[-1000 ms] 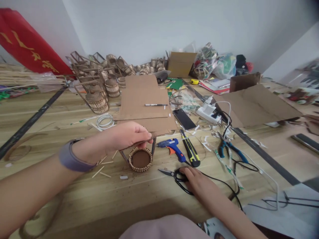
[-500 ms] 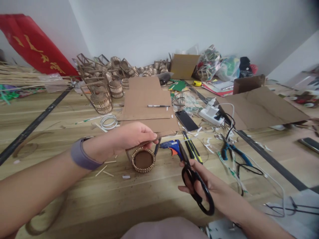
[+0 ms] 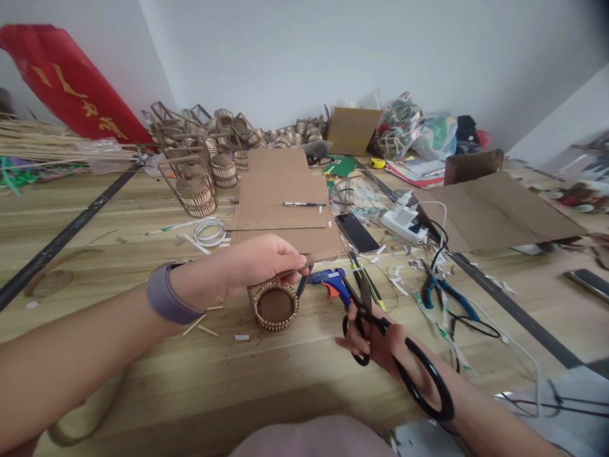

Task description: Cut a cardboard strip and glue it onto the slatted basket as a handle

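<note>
My left hand (image 3: 266, 261) pinches the top of a small basket's brown handle between thumb and fingers. Below it, the round basket (image 3: 276, 325) has a beaded-looking rim of short pale sticks and a brown floor; its open top tilts toward me. In my right hand (image 3: 387, 346) are black scissors (image 3: 365, 295), fingers and thumb in the loops and blades spread apart. The blades point up and away, to the right of the basket and apart from it. Just beyond them lie a blue glue gun (image 3: 328, 277) and a yellow-black utility knife (image 3: 373, 289).
Cardboard sheets (image 3: 285, 184) with a pen (image 3: 304, 204) lie ahead. A phone (image 3: 356, 233), power strip (image 3: 404, 225) and blue-handled pliers (image 3: 459, 298) are to the right. Finished baskets (image 3: 195, 193) pile up at the back left, near a white cable coil (image 3: 209, 232).
The scissors have gone from blades together to blades spread, their loops swinging apart in my right hand. My left hand and the basket appear slightly farther right.
</note>
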Motion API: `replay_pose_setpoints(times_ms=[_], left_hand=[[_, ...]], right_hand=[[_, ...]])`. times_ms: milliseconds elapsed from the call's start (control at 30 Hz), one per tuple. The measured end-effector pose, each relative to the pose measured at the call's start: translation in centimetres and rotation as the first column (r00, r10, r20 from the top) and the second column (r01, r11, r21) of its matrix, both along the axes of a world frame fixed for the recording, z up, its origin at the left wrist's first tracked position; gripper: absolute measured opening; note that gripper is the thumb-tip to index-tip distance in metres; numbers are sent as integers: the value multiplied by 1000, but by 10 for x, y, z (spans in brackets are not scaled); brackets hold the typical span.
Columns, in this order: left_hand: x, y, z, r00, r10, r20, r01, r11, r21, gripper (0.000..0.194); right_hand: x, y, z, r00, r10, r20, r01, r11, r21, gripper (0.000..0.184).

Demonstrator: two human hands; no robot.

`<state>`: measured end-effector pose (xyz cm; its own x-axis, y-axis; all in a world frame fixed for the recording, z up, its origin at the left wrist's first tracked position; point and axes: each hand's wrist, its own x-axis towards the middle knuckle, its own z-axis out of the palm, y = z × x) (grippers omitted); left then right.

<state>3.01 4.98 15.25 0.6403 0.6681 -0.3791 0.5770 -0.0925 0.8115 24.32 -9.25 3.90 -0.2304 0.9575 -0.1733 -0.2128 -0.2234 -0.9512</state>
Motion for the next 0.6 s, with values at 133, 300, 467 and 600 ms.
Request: replay_pose_setpoints(times_ms=[133, 300, 467, 600], left_hand=[[0, -1, -2, 1000, 5, 12, -5, 1000, -3, 35], [1, -4, -1, 1000, 21, 19, -21, 1000, -12, 32], [1, -6, -1, 1000, 0, -14, 0, 1000, 5, 32], [1, -3, -5, 999, -50, 9, 50, 999, 20, 36]], right_hand=[[-3, 4, 9, 996, 62, 65, -59, 997, -57, 81], [-8, 15, 29, 976, 161, 145, -162, 987, -5, 76], [-16, 22, 53, 949, 173, 263, -192, 980, 46, 72], [-18, 27, 58, 927, 197, 321, -227, 972, 59, 72]])
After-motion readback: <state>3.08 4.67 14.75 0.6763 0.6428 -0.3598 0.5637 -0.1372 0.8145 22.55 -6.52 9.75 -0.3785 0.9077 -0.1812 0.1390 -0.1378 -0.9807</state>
